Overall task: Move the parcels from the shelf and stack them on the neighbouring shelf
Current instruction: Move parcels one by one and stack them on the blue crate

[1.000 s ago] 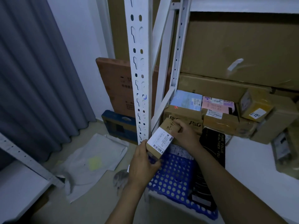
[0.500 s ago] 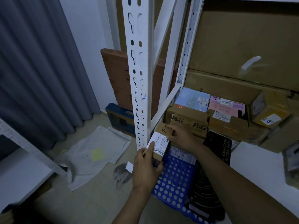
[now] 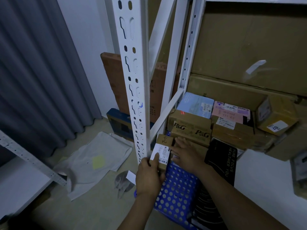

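Parcel (image 3: 163, 152) marked by hand "Z-+", held at the left end of the shelf (image 3: 265, 180).

Its white shipping label carries a barcode; the printed text is too small to read. The left hand (image 3: 149, 176) grips the near end, thumb pressed on the label and fingers curled underneath. The right hand (image 3: 186, 155) lies with fingers nearly straight against the parcel's right side. The parcel sits just right of the white slotted post (image 3: 136, 88), over the far end of the blue perforated tray (image 3: 176, 195), directly in front of a carton (image 3: 191, 130) printed "P&G" twice. Beside the tray lies a black bag (image 3: 222, 161) reading "PURE FOCUS HEALTHIER YOU". Further right, a tilted box (image 3: 277, 118) bears a label "07".
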